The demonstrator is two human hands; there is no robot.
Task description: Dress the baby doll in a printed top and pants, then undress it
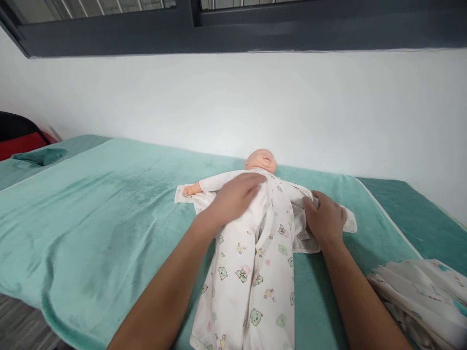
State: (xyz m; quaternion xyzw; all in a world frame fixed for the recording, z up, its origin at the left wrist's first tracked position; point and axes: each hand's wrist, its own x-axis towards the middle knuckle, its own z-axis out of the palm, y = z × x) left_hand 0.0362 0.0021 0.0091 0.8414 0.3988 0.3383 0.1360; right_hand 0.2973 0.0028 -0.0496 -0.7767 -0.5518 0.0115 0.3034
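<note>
A baby doll (pixel 260 160) lies on its back, head toward the wall, dressed in a white romper (pixel 270 272) with small printed bears. My left hand (pixel 239 197) rests across the doll's chest with fingers stretched over the cloth, slightly smeared by motion. On the other side, my right hand (pixel 324 216) pinches the romper's cloth near the sleeve between thumb and fingers. The doll's small hand (pixel 192 189) shows at the left, lying over a cuff of printed cloth. Its other arm is hidden under cloth and my right hand. The romper's front overlaps down the middle.
Green plush blanket (pixel 109 218) covers the surface under the doll. A crumpled white printed cloth (pixel 426 296) lies at the lower right. A white wall (pixel 219 102) with a dark window frame (pixel 109 36) stands behind. A red and black item (pixel 22 138) sits at the far left.
</note>
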